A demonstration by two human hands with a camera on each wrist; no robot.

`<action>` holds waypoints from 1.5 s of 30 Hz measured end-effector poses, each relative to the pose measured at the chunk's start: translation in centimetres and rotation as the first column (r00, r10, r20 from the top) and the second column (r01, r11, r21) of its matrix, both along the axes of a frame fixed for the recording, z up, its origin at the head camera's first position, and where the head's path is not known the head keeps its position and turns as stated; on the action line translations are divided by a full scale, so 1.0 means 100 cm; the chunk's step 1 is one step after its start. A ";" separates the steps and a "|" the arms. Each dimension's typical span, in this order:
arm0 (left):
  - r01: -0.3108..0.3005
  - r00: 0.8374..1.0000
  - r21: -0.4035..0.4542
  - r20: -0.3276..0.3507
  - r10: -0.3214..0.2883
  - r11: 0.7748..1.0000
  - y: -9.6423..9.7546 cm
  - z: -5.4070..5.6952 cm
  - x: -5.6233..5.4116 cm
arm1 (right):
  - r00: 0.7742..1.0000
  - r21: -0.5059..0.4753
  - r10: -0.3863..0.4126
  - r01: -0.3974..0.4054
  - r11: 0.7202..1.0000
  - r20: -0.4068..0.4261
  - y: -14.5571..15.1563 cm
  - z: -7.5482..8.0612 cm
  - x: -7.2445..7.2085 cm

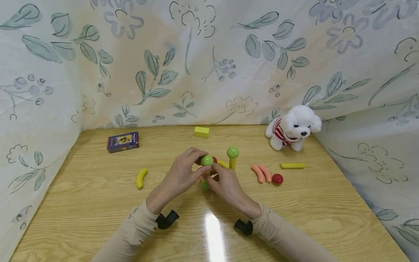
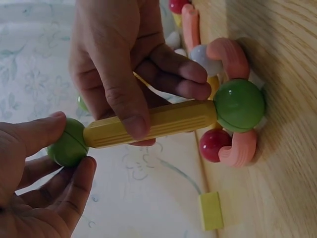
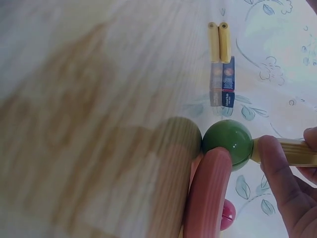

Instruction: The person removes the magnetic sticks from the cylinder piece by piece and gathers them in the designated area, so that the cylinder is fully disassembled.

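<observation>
At the far left of the wooden table (image 1: 85, 218) a dark boxed pack (image 1: 123, 142) lies toward the back, with a loose yellow curved piece (image 1: 141, 178) nearer the front. Next comes the left hand (image 1: 181, 171), its thumb and fingers closed round the upper green ball (image 1: 207, 160), which sits on one end of a yellow rod (image 2: 163, 123). The rod stands roughly upright at the middle of the table — its other end meets the lower green ball (image 2: 240, 105), which has pink curved arms (image 2: 237, 59) on opposite sides; a red ball (image 2: 214, 145) and a pale ball (image 2: 205, 58) show at their ends. Behind this build, near the cloth backdrop (image 1: 209, 72), lies a yellow block (image 1: 201, 132). The right hand (image 1: 229, 183) pinches the rod between thumb and fingers, below the left. Just beyond it a yellow post (image 1: 232, 164) stands upright, topped by another green ball (image 1: 232, 152). Farther right, two loose pink curved pieces (image 1: 258, 174) lie side by side, with a loose red ball (image 1: 277, 179) just beside them; then a white toy dog (image 1: 296, 125) in a red-striped top at the back — and, in front of it, a yellow stick (image 1: 292, 166) lying flat.
</observation>
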State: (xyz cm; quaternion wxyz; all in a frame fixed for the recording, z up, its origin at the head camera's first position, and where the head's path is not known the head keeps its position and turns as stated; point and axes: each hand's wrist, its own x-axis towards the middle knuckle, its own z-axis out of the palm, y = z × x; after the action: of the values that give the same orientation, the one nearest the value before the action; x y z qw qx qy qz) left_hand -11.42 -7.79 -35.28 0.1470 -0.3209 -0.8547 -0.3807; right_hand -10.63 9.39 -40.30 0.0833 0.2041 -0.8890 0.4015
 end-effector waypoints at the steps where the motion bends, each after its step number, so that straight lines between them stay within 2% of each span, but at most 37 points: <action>1: -0.003 1.000 0.000 -0.004 0.003 1.000 0.000 0.000 0.000 | 1.000 0.002 0.000 0.000 1.000 -0.003 0.000 0.000 0.000; 14: -0.016 0.999 0.028 -0.031 0.017 0.999 0.001 -0.004 0.000 | 1.000 -0.009 0.013 -0.013 1.000 -0.005 0.000 -0.001 -0.001; 22: 0.019 1.000 0.075 -0.010 -0.018 0.997 0.001 -0.005 -0.003 | 1.000 -0.017 0.023 -0.023 1.000 -0.007 0.001 -0.001 -0.002; 37: 0.001 0.998 0.073 -0.064 0.004 0.997 0.003 -0.009 -0.004 | 1.000 -0.013 0.011 -0.011 1.000 0.008 0.001 0.000 -0.002; 40: -0.017 0.994 0.104 -0.107 0.028 0.994 0.001 -0.005 -0.005 | 1.000 -0.010 0.007 -0.007 1.000 0.009 0.001 0.001 -0.002; 45: -0.022 0.984 0.161 -0.172 0.050 0.987 -0.002 0.013 -0.009 | 1.000 -0.004 -0.005 0.005 1.000 0.023 0.001 0.001 -0.002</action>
State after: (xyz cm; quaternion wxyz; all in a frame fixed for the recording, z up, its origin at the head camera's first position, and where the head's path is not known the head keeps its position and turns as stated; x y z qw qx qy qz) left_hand -12.36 -7.97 -33.97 0.2535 -0.3250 -0.8110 -0.4153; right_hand -10.85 9.50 -40.19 0.0746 0.1972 -0.8896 0.4053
